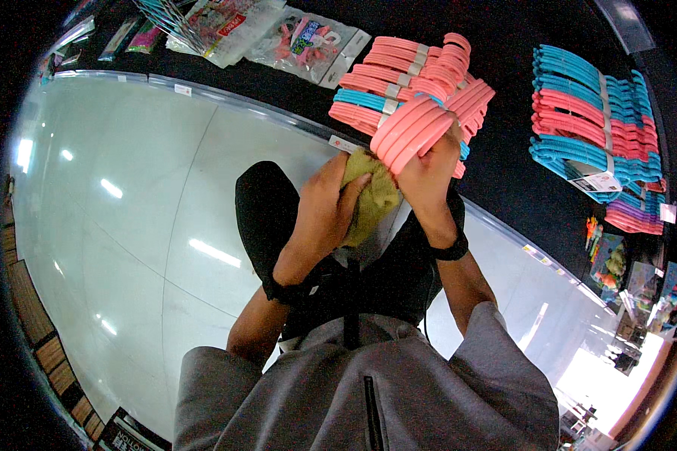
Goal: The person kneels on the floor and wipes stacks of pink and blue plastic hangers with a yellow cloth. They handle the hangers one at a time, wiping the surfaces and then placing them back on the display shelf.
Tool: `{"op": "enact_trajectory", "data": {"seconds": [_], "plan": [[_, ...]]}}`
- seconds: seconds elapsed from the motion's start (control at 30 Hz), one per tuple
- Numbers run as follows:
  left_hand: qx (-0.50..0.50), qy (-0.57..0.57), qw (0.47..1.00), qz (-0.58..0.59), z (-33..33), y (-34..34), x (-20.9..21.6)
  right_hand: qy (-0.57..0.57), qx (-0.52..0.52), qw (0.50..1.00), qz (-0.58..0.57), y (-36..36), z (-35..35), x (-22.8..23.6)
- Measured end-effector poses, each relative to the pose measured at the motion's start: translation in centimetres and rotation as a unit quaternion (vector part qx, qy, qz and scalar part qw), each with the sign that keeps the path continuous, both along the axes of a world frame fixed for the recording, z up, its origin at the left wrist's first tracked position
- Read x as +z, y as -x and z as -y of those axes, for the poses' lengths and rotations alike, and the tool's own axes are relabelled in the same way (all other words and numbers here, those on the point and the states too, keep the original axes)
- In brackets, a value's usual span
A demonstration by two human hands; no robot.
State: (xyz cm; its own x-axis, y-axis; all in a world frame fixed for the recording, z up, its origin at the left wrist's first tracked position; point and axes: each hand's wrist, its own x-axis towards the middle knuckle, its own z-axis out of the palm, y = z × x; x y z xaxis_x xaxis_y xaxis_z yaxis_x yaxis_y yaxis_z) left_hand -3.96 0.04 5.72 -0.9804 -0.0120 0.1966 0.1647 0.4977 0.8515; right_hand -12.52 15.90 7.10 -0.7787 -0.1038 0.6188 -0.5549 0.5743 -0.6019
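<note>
Wiping down a bundle of pink hangers point(414, 129) — my right hand point(431, 174) is clamped around it in front of the black shelf point(504, 161), my left hand point(325, 204) pinching a yellow-green cloth point(374, 197) against it. Best done, I judge, with the bundle steady and the strokes firm.

clear toy packets point(308, 41) top – white shelf labels point(342, 143).
</note>
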Motion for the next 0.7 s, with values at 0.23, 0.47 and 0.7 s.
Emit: {"op": "enact_trajectory", "data": {"seconds": [0.23, 0.47, 0.7], "plan": [[0.079, 0.049, 0.994, 0.062, -1.0, 0.4, 0.7, -0.021, 0.033, 0.996, 0.083, -1.0, 1.4, 1.5], [0.030, 0.077, 0.996, 0.014, -1.1, 0.9, 0.7, -0.060, 0.101, 0.985, 0.125, -1.5, 1.6, 1.2], [0.010, 0.091, 0.994, 0.054, 0.0, 1.0, -0.3, 0.015, 0.087, 0.985, 0.151, -1.7, 2.1, 0.6]]}}
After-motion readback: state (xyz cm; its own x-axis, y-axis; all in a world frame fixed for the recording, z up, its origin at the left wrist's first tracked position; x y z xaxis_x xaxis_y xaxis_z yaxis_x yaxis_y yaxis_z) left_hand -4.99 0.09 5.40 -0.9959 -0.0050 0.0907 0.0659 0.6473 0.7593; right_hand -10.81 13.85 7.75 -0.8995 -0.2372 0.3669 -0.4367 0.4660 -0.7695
